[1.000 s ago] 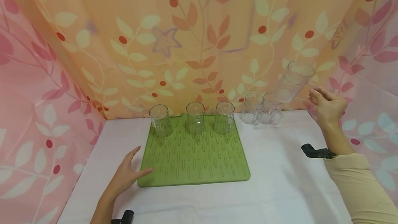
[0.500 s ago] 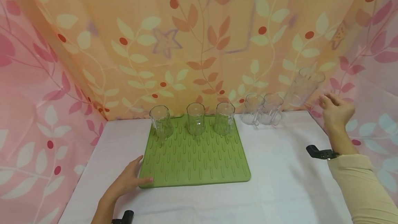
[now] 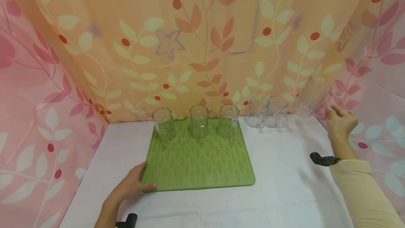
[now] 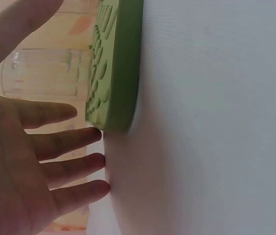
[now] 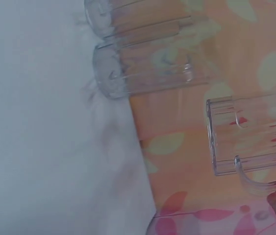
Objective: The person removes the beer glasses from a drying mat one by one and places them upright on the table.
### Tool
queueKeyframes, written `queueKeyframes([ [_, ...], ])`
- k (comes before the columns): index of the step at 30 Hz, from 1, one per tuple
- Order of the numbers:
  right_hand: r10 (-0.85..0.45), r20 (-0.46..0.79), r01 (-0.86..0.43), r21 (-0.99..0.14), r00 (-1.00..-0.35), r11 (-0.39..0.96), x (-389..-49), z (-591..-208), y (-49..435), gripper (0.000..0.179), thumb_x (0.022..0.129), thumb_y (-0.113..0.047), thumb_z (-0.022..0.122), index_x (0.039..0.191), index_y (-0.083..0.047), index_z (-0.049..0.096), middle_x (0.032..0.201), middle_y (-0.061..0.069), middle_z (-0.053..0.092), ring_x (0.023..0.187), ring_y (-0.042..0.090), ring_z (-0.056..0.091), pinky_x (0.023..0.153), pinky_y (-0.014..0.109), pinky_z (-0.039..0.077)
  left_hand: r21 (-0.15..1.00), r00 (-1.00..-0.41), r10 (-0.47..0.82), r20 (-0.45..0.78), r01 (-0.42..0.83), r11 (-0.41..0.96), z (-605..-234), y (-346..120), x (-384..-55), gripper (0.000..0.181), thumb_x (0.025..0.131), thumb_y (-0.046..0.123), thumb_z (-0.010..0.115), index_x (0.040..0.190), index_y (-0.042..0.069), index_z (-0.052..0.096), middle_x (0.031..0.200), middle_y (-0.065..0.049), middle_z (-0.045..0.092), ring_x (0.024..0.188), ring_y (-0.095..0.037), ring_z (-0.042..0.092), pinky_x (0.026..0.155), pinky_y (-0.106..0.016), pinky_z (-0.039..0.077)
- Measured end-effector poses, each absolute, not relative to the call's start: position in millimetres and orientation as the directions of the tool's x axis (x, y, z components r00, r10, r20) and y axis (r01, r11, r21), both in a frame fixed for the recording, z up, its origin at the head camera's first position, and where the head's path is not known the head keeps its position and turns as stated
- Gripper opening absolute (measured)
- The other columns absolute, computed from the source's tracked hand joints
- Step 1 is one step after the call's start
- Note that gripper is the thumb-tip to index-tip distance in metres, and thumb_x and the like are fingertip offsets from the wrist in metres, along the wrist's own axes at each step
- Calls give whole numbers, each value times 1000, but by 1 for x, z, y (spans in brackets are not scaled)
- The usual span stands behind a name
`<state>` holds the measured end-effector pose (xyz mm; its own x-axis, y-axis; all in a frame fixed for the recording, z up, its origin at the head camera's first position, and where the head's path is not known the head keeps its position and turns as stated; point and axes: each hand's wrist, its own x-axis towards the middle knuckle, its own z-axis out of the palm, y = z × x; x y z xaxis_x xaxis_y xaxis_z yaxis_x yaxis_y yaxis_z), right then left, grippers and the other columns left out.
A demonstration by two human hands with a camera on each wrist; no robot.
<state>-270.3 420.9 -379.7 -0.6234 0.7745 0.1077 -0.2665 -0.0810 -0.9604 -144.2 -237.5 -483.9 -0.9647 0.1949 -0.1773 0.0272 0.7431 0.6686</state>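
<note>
My right hand [image 3: 341,120] grips a clear mug [image 3: 309,100] by its handle at the far right, tilted and above the table in the right wrist view. The left hand [image 3: 132,183] is at the near left corner of a green ridged mat [image 3: 202,164]. Its thumb lies over the mat's front edge, and its straight fingers [image 4: 74,164] spread along the corner in the left wrist view. Three clear mugs stand upright along the mat's back edge: a left mug [image 3: 164,126], a middle mug [image 3: 199,124] and a right mug [image 3: 228,124].
Two more clear mugs, one [image 3: 256,112] close beside the other [image 3: 276,112], stand on the white tablecloth [image 3: 278,171] right of the mat. A leaf-patterned curtain [image 3: 202,45] rises behind the table and along both sides.
My right hand has carried the mug to the right and then lowered it toward the table's back right corner. The left hand has come down onto the mat's corner.
</note>
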Motion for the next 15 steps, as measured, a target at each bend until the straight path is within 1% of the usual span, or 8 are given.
queueKeyframes([
  [4, 787, 98, -202, -979, -609, -34, -273, -394, 421, 25, 80, 7, 69, 89, -13, 80, 63, -18, 67, 57, -4, 58, 57, 4, 49, 621, -966, 178, -187, 25, 783, -484, -236, -145, 107, 71, 36, 86, 142, -20, 29, 143, -39, 39, 134, -54, 36, 109, -64, 33],
  [6, 784, 91, -165, -986, -614, -15, -274, -401, 422, 23, 82, 4, 69, 93, -13, 80, 63, -21, 66, 58, -6, 58, 57, 2, 48, 605, -966, 170, -193, 19, 796, -484, -236, -145, 107, 70, 37, 86, 141, -20, 30, 142, -39, 40, 133, -55, 36, 109, -64, 33],
  [10, 786, 93, -103, -994, -612, 37, -278, -415, 420, 21, 84, -1, 71, 102, -6, 77, 57, -22, 63, 50, -6, 54, 49, 3, 44, 582, -967, 161, -198, 16, 813, -484, -235, -145, 109, 68, 37, 87, 141, -21, 30, 140, -40, 40, 132, -56, 36, 108, -65, 33],
  [11, 787, 93, -95, -995, -610, 43, -280, -419, 419, 19, 84, -2, 71, 101, -8, 78, 53, -22, 61, 48, -7, 53, 47, 3, 43, 579, -967, 160, -199, 16, 815, -484, -235, -145, 109, 68, 36, 87, 141, -21, 30, 140, -40, 40, 132, -57, 36, 108, -65, 33],
  [13, 794, 109, -93, -993, -598, 67, -282, -426, 416, 21, 84, -3, 72, 104, -4, 77, 51, -21, 59, 45, -5, 51, 45, 5, 42, 572, -966, 160, -201, 16, 820, -485, -235, -145, 110, 67, 36, 88, 141, -21, 29, 140, -41, 40, 132, -57, 35, 108, -65, 33],
  [15, 800, 133, -86, -991, -585, 102, -285, -433, 412, 19, 84, -4, 72, 102, -5, 77, 50, -23, 57, 44, -6, 49, 45, 5, 41, 564, -965, 157, -209, 12, 826, -484, -236, -146, 110, 67, 37, 88, 141, -20, 29, 141, -40, 39, 132, -57, 34, 108, -65, 32],
])
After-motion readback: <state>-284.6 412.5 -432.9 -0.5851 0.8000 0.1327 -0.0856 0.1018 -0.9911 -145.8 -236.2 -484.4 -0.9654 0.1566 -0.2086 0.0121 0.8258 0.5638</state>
